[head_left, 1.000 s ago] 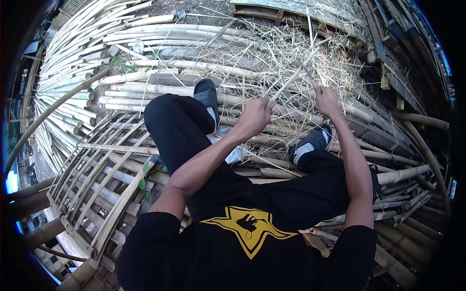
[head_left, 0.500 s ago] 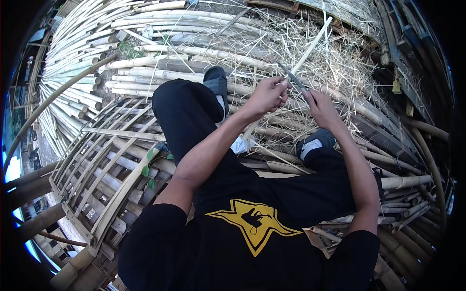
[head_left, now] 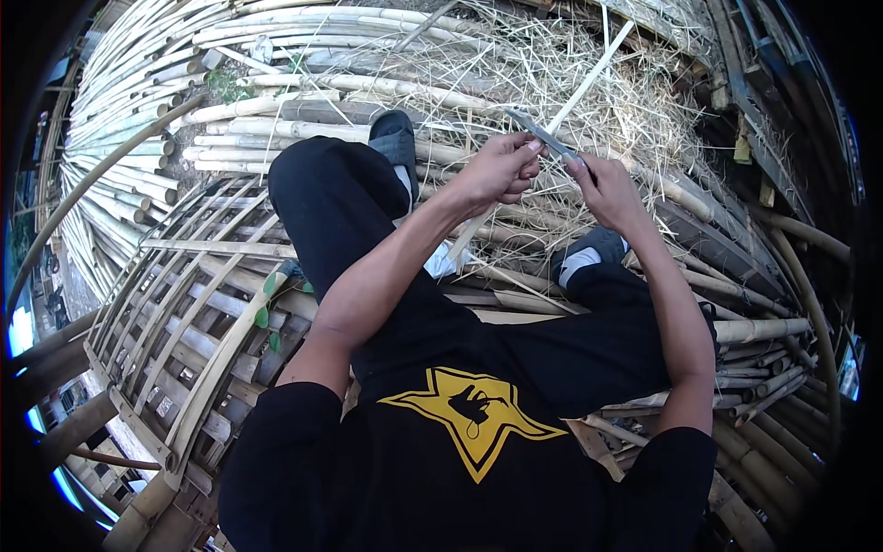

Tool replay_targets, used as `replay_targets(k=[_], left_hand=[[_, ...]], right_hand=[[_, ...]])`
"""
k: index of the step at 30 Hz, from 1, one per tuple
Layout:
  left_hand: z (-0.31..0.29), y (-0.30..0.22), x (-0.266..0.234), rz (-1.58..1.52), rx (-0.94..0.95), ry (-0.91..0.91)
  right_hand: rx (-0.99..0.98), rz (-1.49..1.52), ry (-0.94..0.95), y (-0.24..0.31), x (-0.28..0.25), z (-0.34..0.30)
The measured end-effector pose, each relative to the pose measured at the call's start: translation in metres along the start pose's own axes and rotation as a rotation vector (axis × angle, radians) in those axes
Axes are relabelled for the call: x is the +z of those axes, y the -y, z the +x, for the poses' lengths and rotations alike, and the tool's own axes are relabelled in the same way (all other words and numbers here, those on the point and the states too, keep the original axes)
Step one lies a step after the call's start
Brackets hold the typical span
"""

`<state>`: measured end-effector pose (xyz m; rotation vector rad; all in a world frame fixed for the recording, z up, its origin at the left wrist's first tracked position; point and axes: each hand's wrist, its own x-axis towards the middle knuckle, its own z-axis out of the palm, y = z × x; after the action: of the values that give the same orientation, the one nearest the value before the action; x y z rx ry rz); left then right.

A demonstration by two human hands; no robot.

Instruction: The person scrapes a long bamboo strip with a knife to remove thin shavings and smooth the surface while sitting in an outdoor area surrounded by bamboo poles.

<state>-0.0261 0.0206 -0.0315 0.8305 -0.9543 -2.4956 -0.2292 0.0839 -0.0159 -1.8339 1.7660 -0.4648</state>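
Observation:
My left hand (head_left: pixel 501 172) is closed around a long, pale bamboo strip (head_left: pixel 589 81). The strip slants from the upper right, through my fist, and down toward my lap. In my closed right hand (head_left: pixel 609 193) is a knife (head_left: pixel 544 135) with a grey blade. The blade lies across the strip just beyond my left fingertips and points up to the left. My fingers hide most of the knife's handle. Both hands are close together above the ground between my feet.
Thin bamboo shavings (head_left: pixel 635 101) cover the ground ahead and to the right. Several bamboo poles (head_left: pixel 120 101) are stacked at the far left. A woven bamboo lattice (head_left: pixel 198 299) lies by my left leg. More poles (head_left: pixel 763 328) lie at my right. A bent pole (head_left: pixel 87 198) arcs at the left.
The knife has shifted slightly left along with my hands, its blade now lying closer to my left fingers. My view has shifted a little, and both hands keep their grips.

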Motion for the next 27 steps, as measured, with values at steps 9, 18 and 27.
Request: replay_targets(k=[9,18,27], left_hand=[[0.001,0.004,0.004,0.051,-0.008,-0.072],[-0.011,0.001,-0.016,0.166,-0.021,-0.058],[0.016,0.017,-0.002,0.450,0.214,-0.177]], right_hand=[[-0.078,-0.145,-0.029,-0.023,-0.002,0.013],[0.776,-0.193,-0.635,-0.185,-0.146,-0.018],[0.126,-0.078,0.105,-0.009,-0.021,0.009]])
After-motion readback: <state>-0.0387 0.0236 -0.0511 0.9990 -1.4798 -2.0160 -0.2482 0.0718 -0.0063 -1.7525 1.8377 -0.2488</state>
